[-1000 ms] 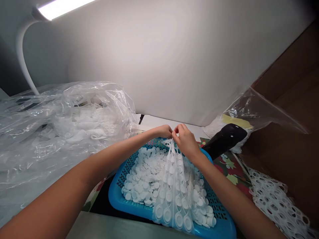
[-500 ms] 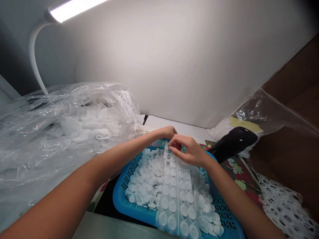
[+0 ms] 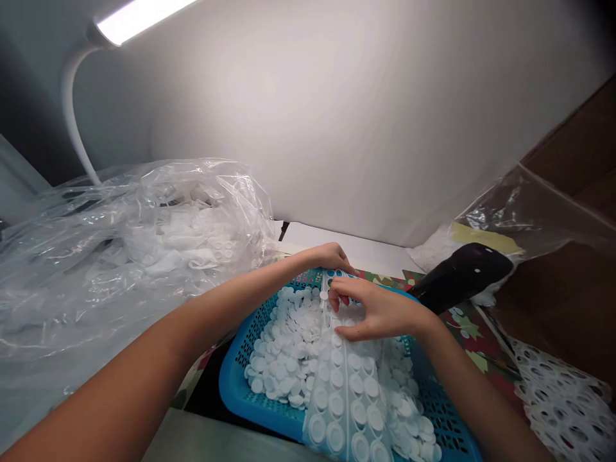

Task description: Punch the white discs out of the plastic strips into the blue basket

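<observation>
A translucent white sheet with rows of round white discs lies lengthwise across a blue plastic basket. Its far rows show holes with no disc in them. At the sheet's far end my left hand holds the edge, fingers bent down and partly hidden. Over the sheet's far half is my right hand, its thumb spread from the curled fingers. One white disc is at the tip of its index finger, by the sheet's left edge. Loose white discs fill the basket on both sides of the sheet.
Left of the basket spreads a large clear plastic bag with white pieces inside. A lamp stands behind it. To the right are a black object, a clear bag with a yellow label, and a pile of punched white sheets.
My right hand has moved slightly nearer along the sheet, its thumb opening away from the fingers. A disc now shows at its index fingertip. My left hand stays at the far end.
</observation>
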The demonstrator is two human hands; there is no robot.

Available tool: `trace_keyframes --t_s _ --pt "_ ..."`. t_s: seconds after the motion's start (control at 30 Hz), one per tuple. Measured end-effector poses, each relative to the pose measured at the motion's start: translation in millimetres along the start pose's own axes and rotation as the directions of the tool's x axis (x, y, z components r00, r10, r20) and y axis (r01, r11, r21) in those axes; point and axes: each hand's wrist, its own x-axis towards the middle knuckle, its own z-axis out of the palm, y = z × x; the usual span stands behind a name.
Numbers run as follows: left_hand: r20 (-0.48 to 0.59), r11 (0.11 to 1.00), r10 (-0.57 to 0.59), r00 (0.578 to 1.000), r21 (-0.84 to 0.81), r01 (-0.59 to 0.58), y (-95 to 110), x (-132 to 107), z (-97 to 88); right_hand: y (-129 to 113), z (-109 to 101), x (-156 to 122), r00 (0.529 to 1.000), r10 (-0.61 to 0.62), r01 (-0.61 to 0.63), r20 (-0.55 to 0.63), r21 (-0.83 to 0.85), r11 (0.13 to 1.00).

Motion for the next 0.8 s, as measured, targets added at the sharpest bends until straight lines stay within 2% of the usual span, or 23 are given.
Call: trace_keyframes --t_s 0.1,0.2,0.4,0.6,0.8 --pt "0.004 1.0 0.002 1.0 -0.011 -0.002 -1 1 -0.2 -2 0 -1 1.0 0.017 -0.016 0.022 -0.062 0.998" --pt "0.007 1.0 -0.007 1.0 -0.007 0.007 -1 0 -0.7 -5 3 -3 1.0 0.024 -0.026 -0.019 -0.119 0.993" --pt "0.004 1.0 -0.023 1.0 0.006 0.023 2 -2 -1.4 -3 6 -3 0.995 -0.057 0.047 -0.086 -0.112 0.993" --pt "0.022 1.0 0.005 1.0 0.025 -0.006 3 -2 -0.7 4 9 2 0.951 0.032 -0.081 -0.308 -0.145 0.986" --pt "-0.025 0.997 0.012 1.0 0.076 -0.01 1 2 0.6 12 6 6 0.894 0.097 -0.196 -0.436 -0.186 0.963"
